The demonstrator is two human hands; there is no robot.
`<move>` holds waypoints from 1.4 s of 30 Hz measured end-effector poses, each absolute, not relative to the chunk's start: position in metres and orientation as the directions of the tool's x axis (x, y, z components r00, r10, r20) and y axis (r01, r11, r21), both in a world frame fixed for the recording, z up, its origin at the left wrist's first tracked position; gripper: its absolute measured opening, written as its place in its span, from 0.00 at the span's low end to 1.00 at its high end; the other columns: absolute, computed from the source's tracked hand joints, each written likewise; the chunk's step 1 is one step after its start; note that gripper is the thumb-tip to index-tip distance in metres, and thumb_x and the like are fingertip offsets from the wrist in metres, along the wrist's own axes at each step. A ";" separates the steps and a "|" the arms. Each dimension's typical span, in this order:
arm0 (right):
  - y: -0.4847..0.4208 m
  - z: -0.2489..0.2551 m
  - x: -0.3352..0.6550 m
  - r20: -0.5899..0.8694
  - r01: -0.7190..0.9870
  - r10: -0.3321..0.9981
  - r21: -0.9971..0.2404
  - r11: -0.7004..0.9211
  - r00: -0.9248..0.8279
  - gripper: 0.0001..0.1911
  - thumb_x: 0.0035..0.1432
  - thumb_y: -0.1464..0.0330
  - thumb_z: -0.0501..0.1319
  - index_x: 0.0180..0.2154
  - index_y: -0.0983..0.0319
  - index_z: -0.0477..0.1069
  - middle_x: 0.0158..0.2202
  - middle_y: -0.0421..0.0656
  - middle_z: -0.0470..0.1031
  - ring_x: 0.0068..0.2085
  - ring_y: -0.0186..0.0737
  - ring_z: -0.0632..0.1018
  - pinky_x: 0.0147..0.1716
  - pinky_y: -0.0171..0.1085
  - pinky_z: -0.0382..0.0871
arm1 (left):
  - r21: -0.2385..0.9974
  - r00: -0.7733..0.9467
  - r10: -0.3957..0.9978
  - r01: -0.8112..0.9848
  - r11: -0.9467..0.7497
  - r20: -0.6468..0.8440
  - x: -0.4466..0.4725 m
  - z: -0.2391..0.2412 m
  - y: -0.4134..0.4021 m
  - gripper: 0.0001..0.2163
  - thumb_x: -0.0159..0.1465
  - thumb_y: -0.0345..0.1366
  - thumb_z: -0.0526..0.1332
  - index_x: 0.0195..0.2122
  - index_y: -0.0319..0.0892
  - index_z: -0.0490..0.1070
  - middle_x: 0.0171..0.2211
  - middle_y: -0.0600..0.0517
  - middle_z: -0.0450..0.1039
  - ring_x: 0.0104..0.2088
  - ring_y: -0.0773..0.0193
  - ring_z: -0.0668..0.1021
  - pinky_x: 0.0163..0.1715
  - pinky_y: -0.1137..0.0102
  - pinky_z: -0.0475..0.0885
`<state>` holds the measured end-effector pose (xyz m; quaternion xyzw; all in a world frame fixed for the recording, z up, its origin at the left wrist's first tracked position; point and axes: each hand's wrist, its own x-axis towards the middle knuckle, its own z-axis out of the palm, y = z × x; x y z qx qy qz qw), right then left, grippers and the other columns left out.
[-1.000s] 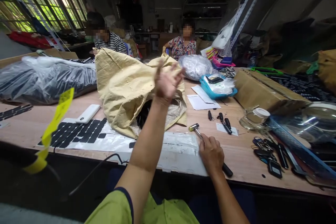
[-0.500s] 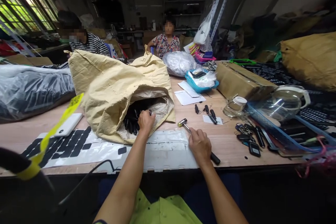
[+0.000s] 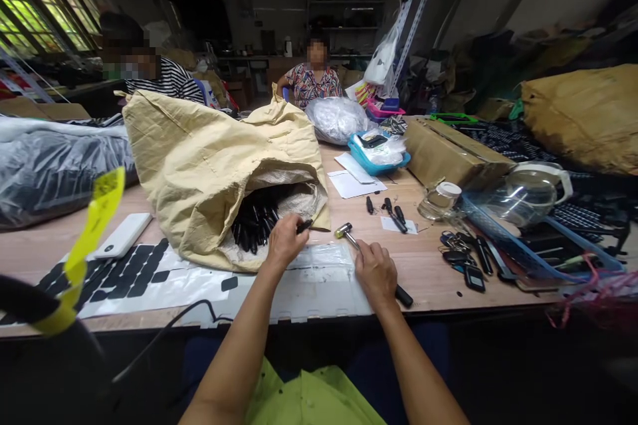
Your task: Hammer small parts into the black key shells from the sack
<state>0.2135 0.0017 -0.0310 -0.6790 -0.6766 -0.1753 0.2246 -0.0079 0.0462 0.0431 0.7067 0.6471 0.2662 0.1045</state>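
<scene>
My left hand [image 3: 284,242] is closed round a small black-handled tool [image 3: 308,227] just in front of the open mouth of a tan sack [image 3: 209,159]. More black-handled tools [image 3: 254,219] lie inside the sack. My right hand [image 3: 376,272] grips the black handle of a small hammer [image 3: 346,234] whose metal head rests on the wooden table [image 3: 428,272]. Both hands hover over a white plastic sheet [image 3: 309,279] at the table's near edge.
A white power bank [image 3: 123,234] and black keyboard-like panel [image 3: 124,272] lie left. Loose tools [image 3: 393,212], a glass jar [image 3: 438,200], car keys [image 3: 463,259], a blue tray [image 3: 381,153], a cardboard box [image 3: 451,153] and a kettle [image 3: 541,189] are right. Two people sit across the table.
My left hand dropped from the air into the sack's mouth, then drew back out holding a black-handled tool. My right hand stayed on the hammer.
</scene>
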 end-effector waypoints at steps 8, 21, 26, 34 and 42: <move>0.001 -0.029 0.213 0.537 0.995 0.843 -0.101 0.018 0.039 0.16 0.60 0.73 0.56 0.48 0.56 0.75 0.32 0.43 0.68 0.36 0.41 0.66 0.33 0.38 0.54 | 0.550 0.305 0.949 0.780 -0.298 0.081 -0.003 0.016 0.020 0.05 0.58 0.31 0.64 0.36 0.45 0.73 0.38 0.50 0.74 0.43 0.56 0.74 0.43 0.65 0.68; 0.002 -0.027 0.214 0.518 0.986 0.853 -0.163 0.020 0.068 0.16 0.61 0.73 0.56 0.48 0.56 0.76 0.32 0.44 0.69 0.36 0.41 0.67 0.33 0.37 0.55 | 0.713 0.211 0.970 0.662 -0.232 0.121 -0.011 -0.003 0.024 0.08 0.56 0.31 0.68 0.37 0.43 0.76 0.37 0.51 0.72 0.41 0.58 0.74 0.43 0.65 0.69; 0.001 -0.017 0.219 0.438 0.950 0.893 -0.308 0.039 0.105 0.19 0.61 0.73 0.55 0.50 0.56 0.76 0.34 0.44 0.72 0.37 0.41 0.69 0.35 0.37 0.60 | 0.723 0.228 0.970 0.656 -0.218 0.085 -0.014 0.001 0.028 0.07 0.55 0.31 0.68 0.36 0.43 0.76 0.36 0.52 0.72 0.40 0.60 0.75 0.44 0.66 0.69; -0.032 0.001 0.203 0.402 0.712 0.914 -0.658 0.246 0.056 0.19 0.64 0.68 0.52 0.51 0.57 0.76 0.42 0.44 0.79 0.43 0.40 0.77 0.44 0.37 0.71 | 0.697 0.213 0.971 0.681 -0.225 0.105 -0.011 -0.002 0.027 0.07 0.57 0.32 0.67 0.38 0.43 0.77 0.36 0.51 0.73 0.42 0.58 0.75 0.46 0.65 0.69; -0.047 0.004 0.180 0.383 0.606 0.924 -0.730 0.318 -0.023 0.18 0.63 0.69 0.53 0.49 0.56 0.77 0.40 0.44 0.80 0.41 0.39 0.79 0.45 0.37 0.74 | 0.694 0.189 0.977 0.692 -0.201 0.095 -0.006 -0.002 0.027 0.05 0.56 0.32 0.68 0.35 0.46 0.78 0.36 0.52 0.74 0.42 0.58 0.74 0.46 0.64 0.69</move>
